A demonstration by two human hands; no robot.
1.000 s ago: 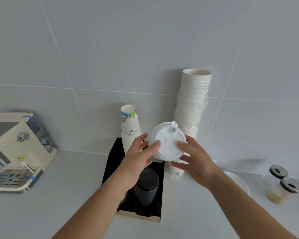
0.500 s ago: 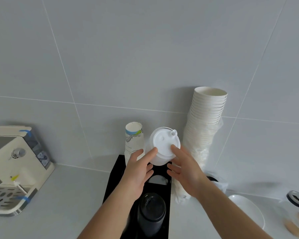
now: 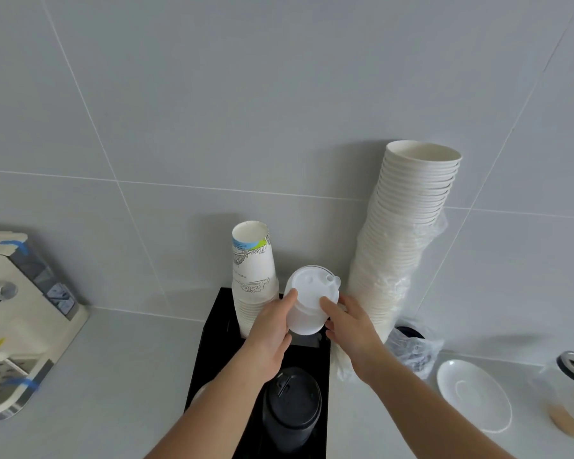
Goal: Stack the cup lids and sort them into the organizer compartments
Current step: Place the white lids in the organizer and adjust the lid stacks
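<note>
Pale grey counter (image 3: 120,366), smooth, matte; wall of large grey tiles w/ thin grout lines. Black organizer (image 3: 212,352) against the wall, rectangular, glossy. Both hands hold a stack of white plastic lids (image 3: 307,303) over its rear right compartment: left hand (image 3: 272,323) on the left side, right hand (image 3: 348,323) on the right, fingers curled round it. Printed paper cups (image 3: 252,279) in rear left compartment; black lids (image 3: 292,409) stacked in front. Tall leaning stack of white paper bowls (image 3: 408,233) just right of organizer; white saucer (image 3: 474,395) further right.
</note>
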